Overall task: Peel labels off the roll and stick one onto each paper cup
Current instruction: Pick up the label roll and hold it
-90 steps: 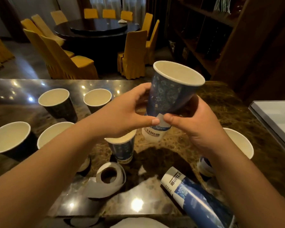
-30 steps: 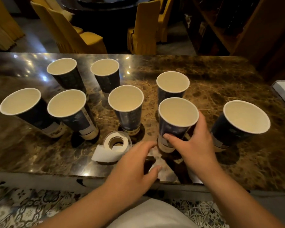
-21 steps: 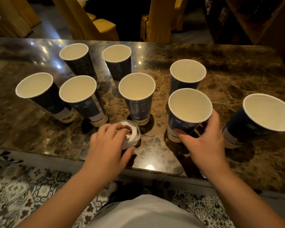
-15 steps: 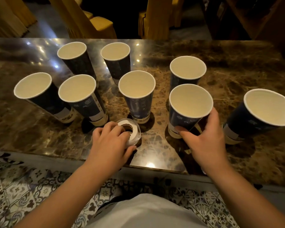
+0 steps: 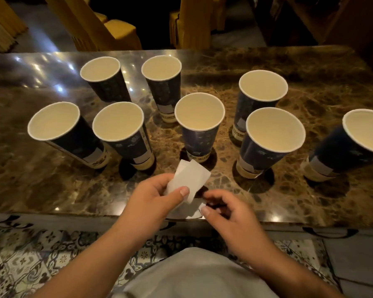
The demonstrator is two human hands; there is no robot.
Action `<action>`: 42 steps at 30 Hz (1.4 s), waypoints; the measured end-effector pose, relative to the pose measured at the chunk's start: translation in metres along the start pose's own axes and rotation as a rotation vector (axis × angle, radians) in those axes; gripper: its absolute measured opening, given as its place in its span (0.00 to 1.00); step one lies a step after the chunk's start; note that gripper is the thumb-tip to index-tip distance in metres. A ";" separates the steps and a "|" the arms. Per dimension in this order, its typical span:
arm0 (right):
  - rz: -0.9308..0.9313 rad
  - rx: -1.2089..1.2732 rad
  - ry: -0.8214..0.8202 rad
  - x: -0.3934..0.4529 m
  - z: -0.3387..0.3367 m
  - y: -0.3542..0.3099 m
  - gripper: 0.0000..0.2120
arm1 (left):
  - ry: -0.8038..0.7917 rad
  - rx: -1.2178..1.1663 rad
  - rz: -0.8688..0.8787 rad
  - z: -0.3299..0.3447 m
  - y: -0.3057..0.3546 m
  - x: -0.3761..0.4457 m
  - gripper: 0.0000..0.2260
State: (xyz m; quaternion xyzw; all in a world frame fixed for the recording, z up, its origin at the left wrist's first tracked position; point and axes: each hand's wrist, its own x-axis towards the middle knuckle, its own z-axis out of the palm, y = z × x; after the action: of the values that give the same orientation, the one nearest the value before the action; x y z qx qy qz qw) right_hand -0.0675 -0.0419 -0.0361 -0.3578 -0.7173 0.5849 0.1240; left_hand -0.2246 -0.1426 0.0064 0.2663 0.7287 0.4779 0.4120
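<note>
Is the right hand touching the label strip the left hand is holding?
Cannot tell. In the head view the right hand nears the label strip, contact hidden.

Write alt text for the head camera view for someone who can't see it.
A person's left hand holds a roll of white labels above the near edge of a marble table, while the right hand pinches at its loose end. Eight upright blue paper cups stand beyond.
</note>
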 end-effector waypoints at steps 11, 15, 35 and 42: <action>0.036 0.360 0.116 -0.003 0.025 -0.044 0.08 | -0.252 -0.023 0.085 -0.019 -0.010 -0.002 0.14; 0.008 0.310 0.116 -0.005 0.029 -0.051 0.09 | -0.332 -0.073 0.108 -0.030 -0.009 -0.001 0.12; -0.190 -0.442 0.520 -0.054 0.060 -0.040 0.19 | -0.535 -0.262 -0.120 -0.029 0.003 -0.007 0.14; -0.220 -0.644 0.560 -0.082 0.050 -0.024 0.17 | -0.617 -0.282 -0.344 -0.009 0.014 -0.014 0.13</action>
State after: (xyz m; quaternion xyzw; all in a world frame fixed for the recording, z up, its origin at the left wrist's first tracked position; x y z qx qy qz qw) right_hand -0.0475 -0.1351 -0.0079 -0.4443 -0.8356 0.1951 0.2574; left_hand -0.2254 -0.1523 0.0261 0.2120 0.5318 0.3946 0.7187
